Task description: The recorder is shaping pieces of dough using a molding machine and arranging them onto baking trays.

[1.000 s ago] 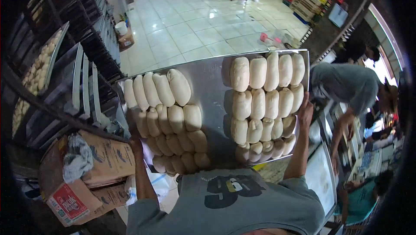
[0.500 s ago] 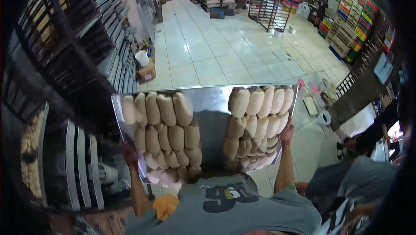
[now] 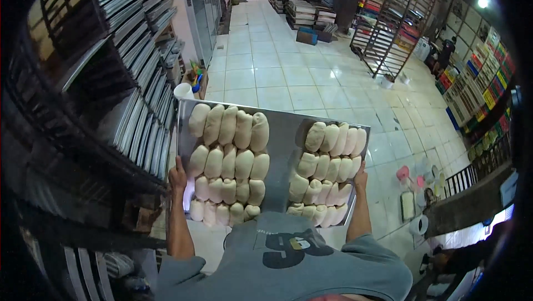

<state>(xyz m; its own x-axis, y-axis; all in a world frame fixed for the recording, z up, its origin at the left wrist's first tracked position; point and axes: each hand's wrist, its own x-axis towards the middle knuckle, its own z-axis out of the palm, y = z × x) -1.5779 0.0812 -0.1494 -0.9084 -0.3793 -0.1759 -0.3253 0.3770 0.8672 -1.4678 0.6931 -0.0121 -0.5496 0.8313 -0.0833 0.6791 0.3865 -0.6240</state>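
Observation:
A wide metal baking tray (image 3: pixel 280 159) is held out in front of my chest. Pale, oblong dough pieces lie on it in two blocks: a left block (image 3: pixel 229 162) and a right block (image 3: pixel 327 168), each in several rows, with a bare strip of metal between them. My left hand (image 3: pixel 177 175) is closed round the tray's left edge, thumb at the rim. On the opposite edge, my right hand (image 3: pixel 360 178) grips the tray, its fingers partly hidden beneath. The tray's near edge is close to my grey shirt.
Racks of stacked metal trays (image 3: pixel 141 118) line the left, with a white bucket (image 3: pixel 183 91) beside them. A tall slatted rack (image 3: pixel 388 29) stands farther off on the tiled floor (image 3: pixel 288 79). Colourful crates (image 3: pixel 483 79) are piled at right. Pink items (image 3: pixel 405 174) and a white bucket lie nearer.
My view has swung left and moved forward past the left racks. The tray has come along in both hands, now tilted slightly, its right side lower. The nearby co-worker at right has mostly left view.

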